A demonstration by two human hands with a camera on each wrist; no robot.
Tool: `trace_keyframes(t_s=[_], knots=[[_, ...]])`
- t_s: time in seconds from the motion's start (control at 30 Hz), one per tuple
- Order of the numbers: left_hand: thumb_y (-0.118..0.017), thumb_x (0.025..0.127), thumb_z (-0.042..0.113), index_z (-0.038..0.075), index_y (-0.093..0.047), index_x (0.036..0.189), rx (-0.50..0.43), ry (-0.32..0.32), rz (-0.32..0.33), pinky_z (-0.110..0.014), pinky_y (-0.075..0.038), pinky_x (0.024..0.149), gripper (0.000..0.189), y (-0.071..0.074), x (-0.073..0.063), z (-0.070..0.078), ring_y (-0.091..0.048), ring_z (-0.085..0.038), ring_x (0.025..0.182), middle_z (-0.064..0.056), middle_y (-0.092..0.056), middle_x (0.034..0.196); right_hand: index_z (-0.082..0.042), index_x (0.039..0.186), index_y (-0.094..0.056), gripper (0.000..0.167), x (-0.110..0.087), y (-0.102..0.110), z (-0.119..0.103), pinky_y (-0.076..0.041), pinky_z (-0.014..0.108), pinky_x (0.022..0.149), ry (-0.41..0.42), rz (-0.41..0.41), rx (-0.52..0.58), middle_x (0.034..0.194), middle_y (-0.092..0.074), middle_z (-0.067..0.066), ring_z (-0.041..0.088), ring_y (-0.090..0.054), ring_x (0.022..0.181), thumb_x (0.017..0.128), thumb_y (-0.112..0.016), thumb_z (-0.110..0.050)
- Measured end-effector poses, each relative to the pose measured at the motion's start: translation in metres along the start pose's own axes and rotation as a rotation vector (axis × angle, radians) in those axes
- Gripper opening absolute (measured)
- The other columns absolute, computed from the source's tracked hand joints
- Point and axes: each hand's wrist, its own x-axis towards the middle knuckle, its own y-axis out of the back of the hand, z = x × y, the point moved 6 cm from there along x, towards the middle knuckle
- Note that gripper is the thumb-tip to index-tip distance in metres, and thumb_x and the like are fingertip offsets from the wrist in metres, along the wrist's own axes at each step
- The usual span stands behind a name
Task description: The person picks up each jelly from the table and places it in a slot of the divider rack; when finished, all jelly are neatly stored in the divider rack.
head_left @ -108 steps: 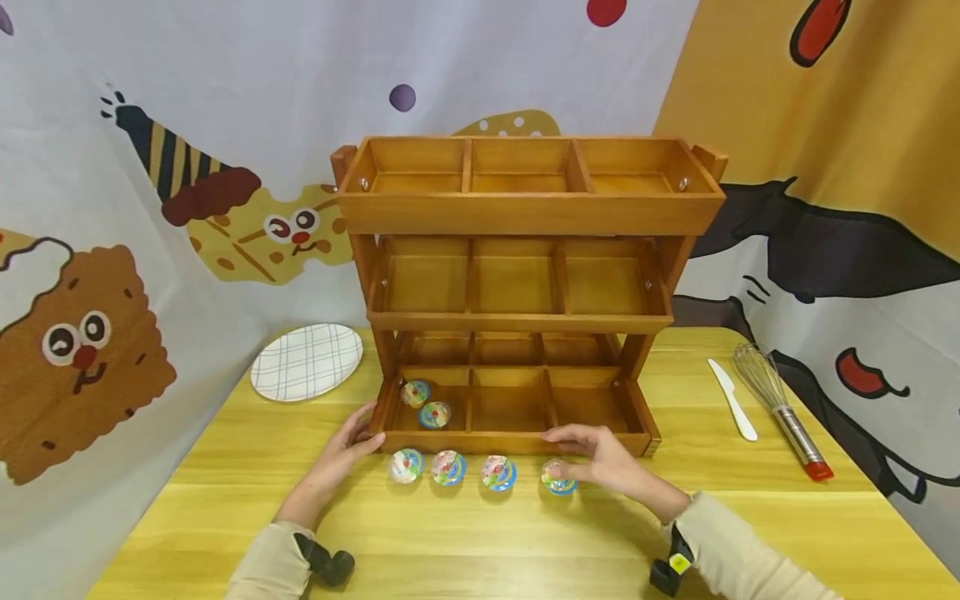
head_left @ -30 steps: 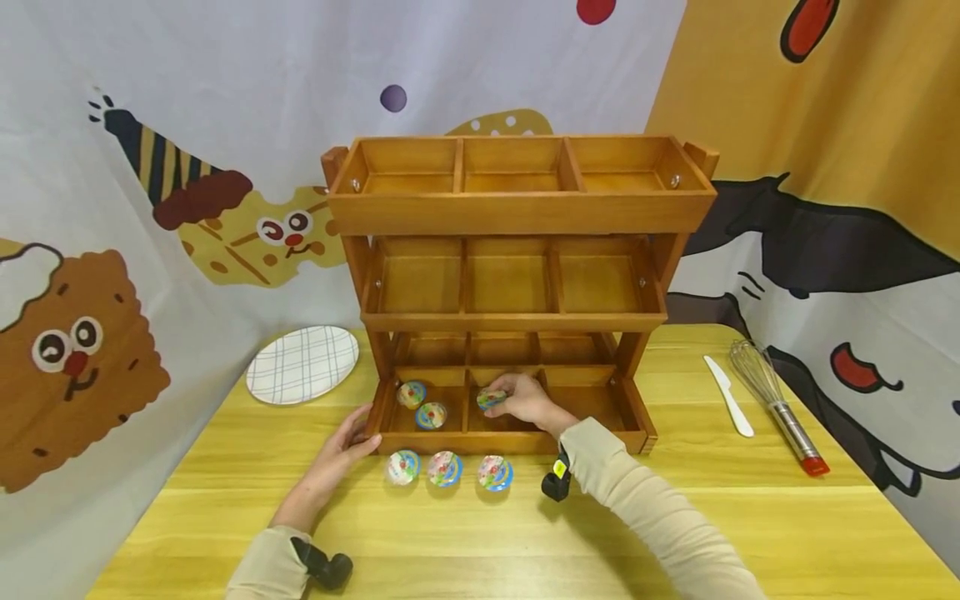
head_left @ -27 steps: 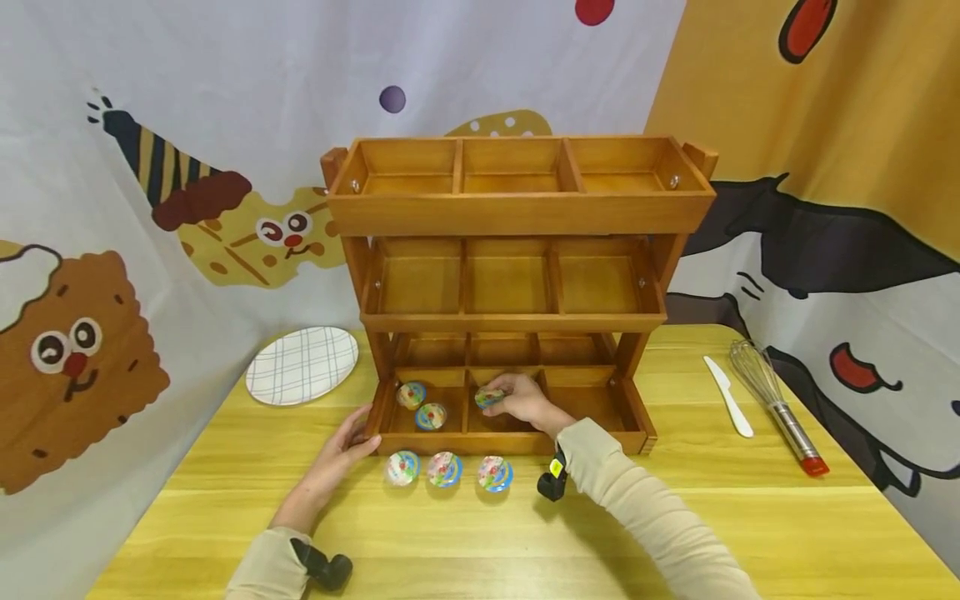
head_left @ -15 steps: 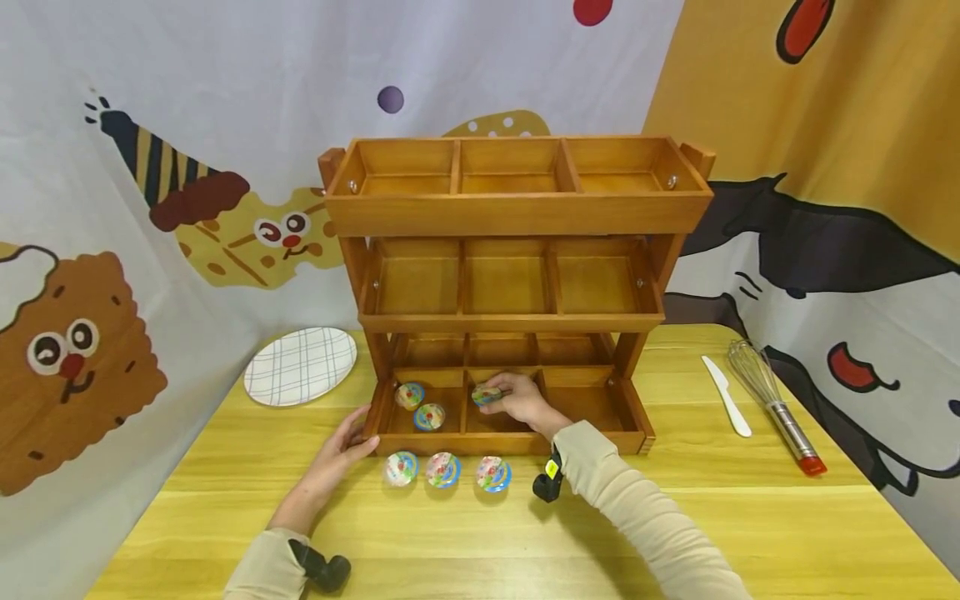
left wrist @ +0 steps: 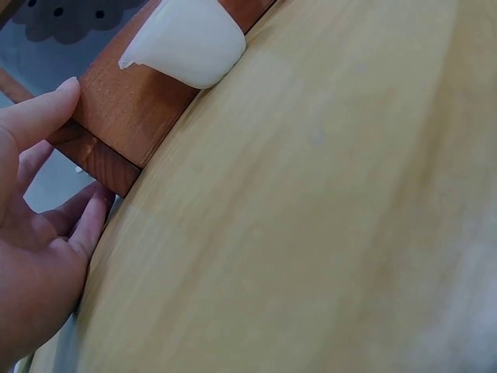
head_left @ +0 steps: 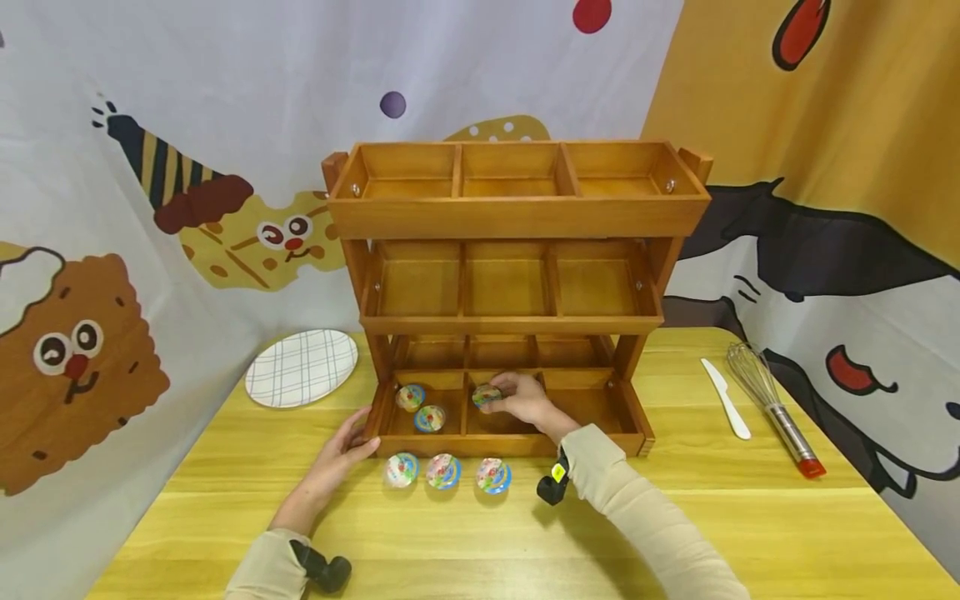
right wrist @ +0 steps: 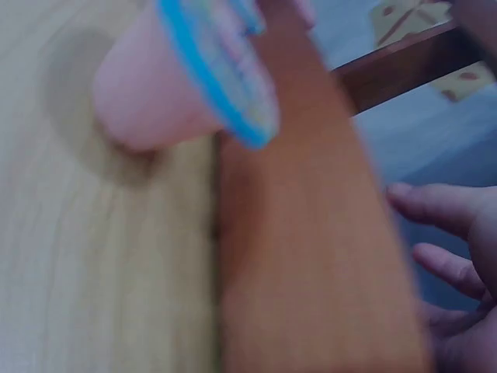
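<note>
In the head view, my left hand [head_left: 341,454] grips the front left corner of a three-tier wooden rack [head_left: 517,218]. The left wrist view shows the thumb on top of that corner and the other fingers round its side. My right hand [head_left: 525,402] reaches into the bottom tier's middle compartment and holds a small jelly cup [head_left: 486,396] by its right side, between thumb and fingers. In the right wrist view, the rack's front board hides that cup. Two jelly cups [head_left: 430,418] sit in the bottom left compartment. Three more jelly cups [head_left: 443,472] stand in a row before the rack.
A checked oval plate [head_left: 302,368] lies at the back left of the wooden table [head_left: 450,550]. To the rack's right lie a white plastic knife [head_left: 726,398] and a whisk [head_left: 776,408] with a red-ended handle. A patterned curtain [head_left: 225,83] hangs behind.
My right hand has carried the rightmost cup from the table into the bottom middle compartment, where its lid has tipped from slanted to nearly level. The left hand has stayed at the corner.
</note>
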Motion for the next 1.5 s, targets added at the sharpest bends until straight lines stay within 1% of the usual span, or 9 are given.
trace_keyframes(t_s=[0.2,0.3,0.4,0.5,0.63,0.77,1.1,1.3,1.5], knots=[[-0.054,0.088,0.028,0.022,-0.020,0.141,0.015,0.001,-0.003,-0.049,-0.029,0.101,0.063,0.000,0.003,-0.004,-0.033,-0.034,0.124,-0.020,-0.028,0.142,-0.004,0.106,-0.060,0.035,-0.032,0.025,-0.029,-0.046,0.036,0.087,0.159,0.110,0.097,0.112,-0.059,0.019,0.031,-0.055,0.105,0.075,-0.070,-0.016],[-0.056,0.087,0.030,0.024,-0.022,0.140,0.024,0.008,0.001,-0.049,-0.030,0.101,0.063,0.001,0.005,-0.007,-0.034,-0.032,0.124,-0.018,-0.030,0.141,-0.001,0.103,-0.060,0.031,-0.058,0.026,-0.041,-0.049,0.029,0.082,0.243,0.055,0.152,0.107,-0.060,0.023,0.026,-0.060,0.096,0.077,-0.069,-0.015],[-0.056,0.086,0.031,0.025,-0.023,0.139,0.025,0.011,0.006,-0.048,-0.031,0.100,0.063,0.003,0.006,-0.010,-0.035,-0.032,0.124,-0.018,-0.030,0.141,0.001,0.102,-0.060,0.031,-0.084,0.019,-0.042,-0.050,0.027,0.079,0.306,-0.043,0.131,0.102,-0.062,0.023,0.022,-0.061,0.092,0.077,-0.068,-0.016],[-0.057,0.086,0.031,0.026,-0.024,0.139,0.022,0.015,0.010,-0.049,-0.030,0.100,0.063,0.003,0.005,-0.011,-0.035,-0.032,0.124,-0.017,-0.029,0.141,0.004,0.102,-0.059,0.030,-0.104,0.010,-0.033,-0.047,0.038,0.085,0.317,-0.094,0.081,0.103,-0.061,0.023,0.028,-0.059,0.096,0.078,-0.067,-0.013],[-0.057,0.086,0.031,0.026,-0.024,0.139,0.023,0.013,0.012,-0.049,-0.031,0.099,0.063,0.001,0.004,-0.012,-0.035,-0.031,0.123,-0.017,-0.028,0.142,0.007,0.106,-0.057,0.037,-0.119,0.001,-0.005,-0.042,0.045,0.092,0.232,-0.116,0.111,0.111,-0.058,0.024,0.037,-0.053,0.105,0.076,-0.069,-0.012],[-0.056,0.086,0.030,0.026,-0.023,0.139,0.014,0.008,0.007,-0.047,-0.033,0.099,0.063,0.003,0.004,-0.013,-0.036,-0.030,0.122,-0.016,-0.029,0.142,0.006,0.110,-0.053,0.044,-0.120,-0.011,0.016,-0.043,0.038,0.092,0.149,-0.133,0.208,0.114,-0.055,0.023,0.035,-0.052,0.107,0.073,-0.071,-0.011],[-0.056,0.086,0.030,0.024,-0.022,0.140,0.017,-0.014,-0.007,-0.048,-0.032,0.099,0.063,0.000,0.005,-0.007,-0.036,-0.032,0.122,-0.018,-0.029,0.142,0.003,0.117,-0.048,0.055,-0.113,-0.043,0.017,-0.043,0.029,0.094,0.205,-0.215,0.281,0.117,-0.054,0.023,0.020,-0.056,0.102,0.069,-0.073,-0.009],[-0.056,0.087,0.029,0.025,-0.023,0.140,0.009,0.000,0.010,-0.046,-0.033,0.098,0.062,0.001,0.004,-0.010,-0.036,-0.030,0.121,-0.016,-0.029,0.142,0.004,0.115,-0.050,0.052,-0.111,-0.047,0.018,-0.043,0.020,0.089,0.218,-0.230,0.304,0.114,-0.055,0.024,0.006,-0.057,0.094,0.070,-0.072,-0.007],[-0.055,0.087,0.031,0.026,-0.023,0.140,0.022,0.006,0.003,-0.047,-0.032,0.099,0.062,0.002,0.005,-0.010,-0.035,-0.030,0.122,-0.017,-0.027,0.143,0.004,0.116,-0.049,0.052,-0.111,-0.048,0.018,-0.043,0.019,0.087,0.194,-0.234,0.335,0.114,-0.055,0.025,0.005,-0.057,0.092,0.070,-0.072,-0.007]])
